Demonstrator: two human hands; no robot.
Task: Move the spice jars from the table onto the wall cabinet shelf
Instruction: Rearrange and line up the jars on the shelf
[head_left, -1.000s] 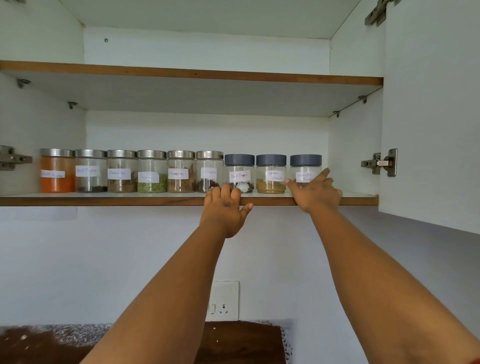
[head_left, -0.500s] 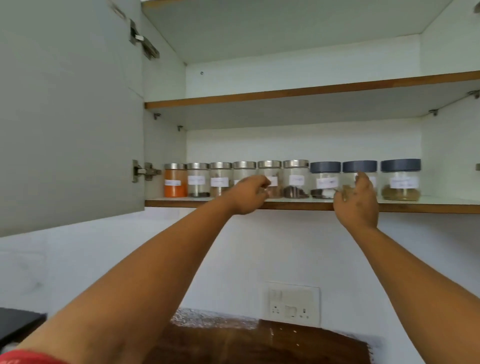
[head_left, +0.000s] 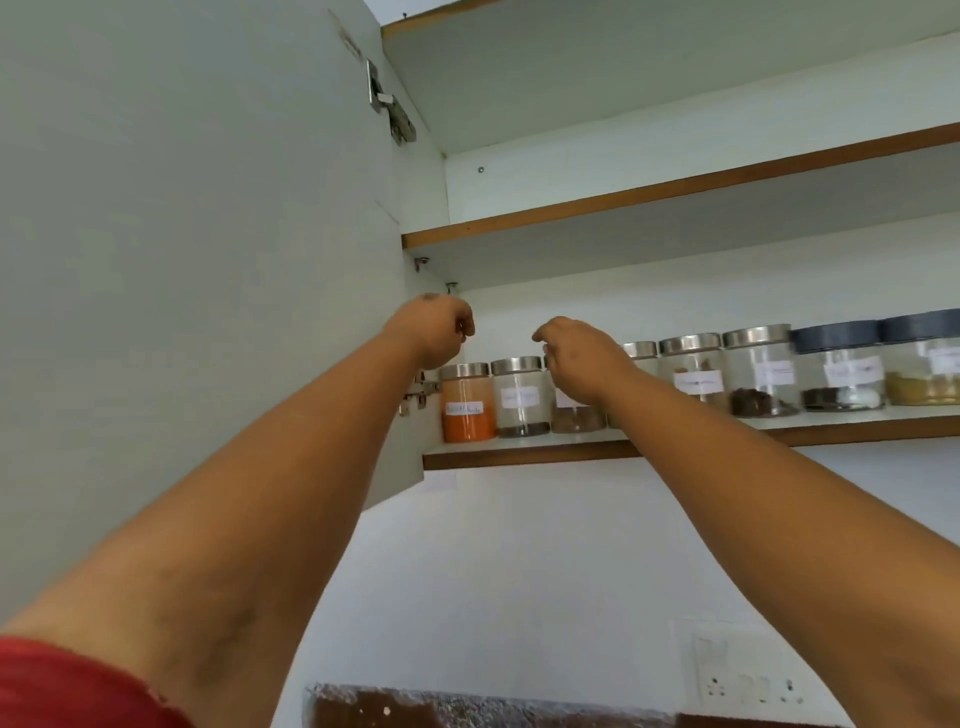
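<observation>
A row of labelled glass spice jars stands on the lower cabinet shelf (head_left: 519, 458). From the left come an orange-filled jar (head_left: 467, 410), a steel-lidded jar (head_left: 521, 402), more steel-lidded jars (head_left: 761, 371) and two dark-lidded jars (head_left: 841, 369). My left hand (head_left: 434, 327) is raised above the orange jar, beside the open door's edge; its fingers are curled and nothing shows in it. My right hand (head_left: 576, 358) hovers in front of the third and fourth jars with fingers drooping, partly hiding them. I cannot tell if it touches a jar.
The open cabinet door (head_left: 208, 234) fills the left, with a hinge (head_left: 389, 109) near its top. An upper shelf (head_left: 675, 197) runs above the jars. Below are a white wall, a socket plate (head_left: 748, 686) and a dark countertop (head_left: 467, 706).
Both hands have moved left along the jar row and risen above the shelf edge. My left hand now sits by the door edge, my right over the left-hand jars. The view swung left.
</observation>
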